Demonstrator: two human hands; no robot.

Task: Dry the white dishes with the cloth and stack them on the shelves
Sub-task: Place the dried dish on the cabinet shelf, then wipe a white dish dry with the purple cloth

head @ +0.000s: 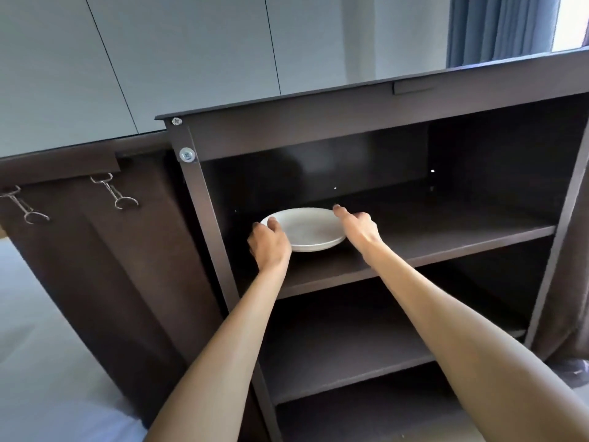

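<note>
Shallow round white ceramic dish [306, 229] resting on the upper dark-brown wooden shelf [446, 240]. Left hand [269, 245] grips its rim at 9 o'clock; right hand [361, 226], fingers loosely curled, touches at 3 o'clock.

dark cabinet [350, 119]; pale wall [191, 43], blue curtain [494, 27]

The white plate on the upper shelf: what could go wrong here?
1. The white plate sits near the upper shelf's left end; a sideways nudge could knock it against the frame post.
2. The left hand holds its rim, and the right hand looks close to it; pulling back carelessly may drag the plate forward.
</note>
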